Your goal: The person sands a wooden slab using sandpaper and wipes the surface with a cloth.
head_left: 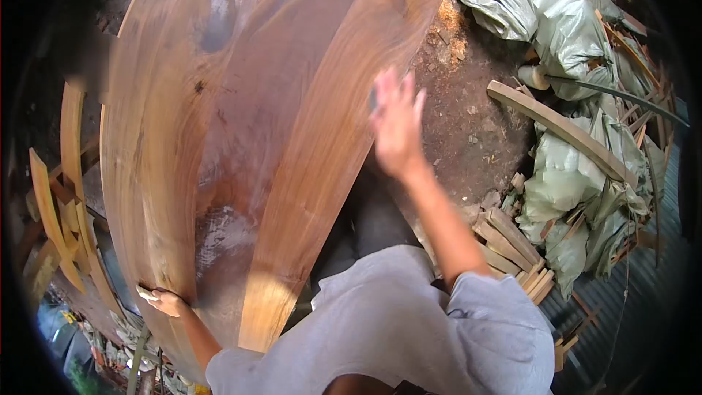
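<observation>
A large wooden slab [322,146] with light and dark brown grain fills the middle of the head view, some of it glossy. At its lower left edge, my left hand [168,303] is closed on a small whitish pad or folded cloth [148,293]. My right hand [398,121] is over the slab's right edge, blurred by motion, its fingers stretched forward. A small dark grey piece [374,98] shows at the thumb side of this hand; its kind is too blurred to tell. Whether the right palm touches the wood is hidden.
Pale green sacks [574,175] are piled along the right, with a long wood strip [563,128] leaning across them. Short offcuts [512,245] lie stacked near my right elbow. Curved wood strips [55,212] stand at the left. Bare ground [475,132] lies beside the slab.
</observation>
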A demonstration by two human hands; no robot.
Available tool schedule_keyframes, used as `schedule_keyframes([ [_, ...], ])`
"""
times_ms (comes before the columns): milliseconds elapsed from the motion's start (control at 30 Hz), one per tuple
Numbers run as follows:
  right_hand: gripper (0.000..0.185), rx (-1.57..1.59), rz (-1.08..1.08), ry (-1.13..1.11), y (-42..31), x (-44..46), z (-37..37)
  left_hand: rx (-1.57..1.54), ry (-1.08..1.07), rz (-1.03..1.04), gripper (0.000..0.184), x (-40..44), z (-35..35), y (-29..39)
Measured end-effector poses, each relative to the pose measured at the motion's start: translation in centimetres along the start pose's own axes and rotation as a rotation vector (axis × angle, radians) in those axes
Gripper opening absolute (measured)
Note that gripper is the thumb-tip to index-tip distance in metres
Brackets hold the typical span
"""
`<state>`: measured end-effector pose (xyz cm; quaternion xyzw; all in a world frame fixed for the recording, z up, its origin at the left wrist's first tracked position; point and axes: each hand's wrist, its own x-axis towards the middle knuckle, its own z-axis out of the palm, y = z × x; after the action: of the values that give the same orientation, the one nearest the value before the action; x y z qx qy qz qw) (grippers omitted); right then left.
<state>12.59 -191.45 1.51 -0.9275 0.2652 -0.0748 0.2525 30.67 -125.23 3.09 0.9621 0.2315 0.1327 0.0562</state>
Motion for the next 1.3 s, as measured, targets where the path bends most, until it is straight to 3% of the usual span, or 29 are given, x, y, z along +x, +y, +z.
schedule_keyframes([
  [33, 0.062, 0.05, 0.017, 0.089, 2.9, 4.2, -0.3, 0.061, -0.012, -0.05, 0.062, 1.9, 1.8, -3.9],
  [133, 0.06, 0.088, 0.193, 0.172, 7.6, 17.4, -5.0, 0.153, 0.0, -0.173, 0.061, 3.3, 3.4, -7.1],
  [233, 0.062, 0.269, 0.204, 0.301, 6.9, 17.4, -4.2, 0.078, -0.045, -0.204, 0.057, -1.2, -1.0, 3.0],
  [333, 0.061, 0.363, 0.202, 0.31, 1.3, 7.3, 0.0, 0.107, -0.029, -0.218, 0.059, 2.3, 2.2, -4.3],
  [367, 0.062, 0.29, 0.134, 0.264, 0.7, 3.6, 1.4, 0.102, -0.024, -0.22, 0.059, 2.1, 2.1, -4.0],
  [400, 0.062, 0.237, 0.2, 0.191, 0.3, 1.7, 1.5, 0.085, -0.014, -0.174, 0.059, 1.8, 2.0, -3.9],
  [467, 0.061, 0.243, 0.275, 0.187, 1.1, 5.0, -0.9, 0.065, 0.003, -0.124, 0.06, 2.0, 1.9, -3.9],
  [533, 0.059, 0.366, 0.252, 0.3, 5.8, 12.1, -2.3, 0.06, 0.0, -0.114, 0.06, 2.0, 2.2, -4.7],
  [600, 0.059, 0.296, 0.151, 0.386, 11.3, 18.6, -3.2, 0.089, 0.006, -0.145, 0.061, 3.3, 3.2, -6.7],
  [733, 0.058, 0.362, 0.256, 0.41, 7.9, 15.9, -3.1, 0.147, -0.027, -0.217, 0.061, 3.1, 3.1, -6.3],
  [833, 0.061, 0.364, 0.221, 0.356, 2.9, 7.1, -0.4, 0.103, 0.0, -0.098, 0.063, 4.3, 4.2, -9.2],
  [867, 0.056, 0.364, 0.097, 0.381, 2.9, 4.9, 0.7, 0.108, -0.002, -0.101, 0.063, 4.1, 4.1, -8.9],
  [933, 0.053, 0.554, 0.177, 0.425, 1.7, 3.9, 0.2, 0.097, -0.01, -0.15, 0.063, 3.8, 3.8, -8.3],
  [1033, 0.042, 1.114, 0.29, 0.496, 3.7, 5.3, -0.4, 0.113, -0.008, -0.166, 0.062, 3.8, 3.6, -7.9],
  [1200, 0.034, 0.66, 0.367, 0.68, 3.0, 6.6, 0.5, 0.088, -0.004, -0.116, 0.062, 2.2, 2.3, -4.9],
  [1267, 0.038, 0.935, 0.617, 0.68, 1.5, 6.9, -0.8, 0.056, 0.009, -0.025, 0.063, 1.8, 1.7, -4.0],
  [1300, 0.04, 1.123, 0.643, 0.594, 2.9, 6.9, -0.6, 0.06, 0.01, -0.017, 0.063, 1.9, 1.6, -4.2],
])
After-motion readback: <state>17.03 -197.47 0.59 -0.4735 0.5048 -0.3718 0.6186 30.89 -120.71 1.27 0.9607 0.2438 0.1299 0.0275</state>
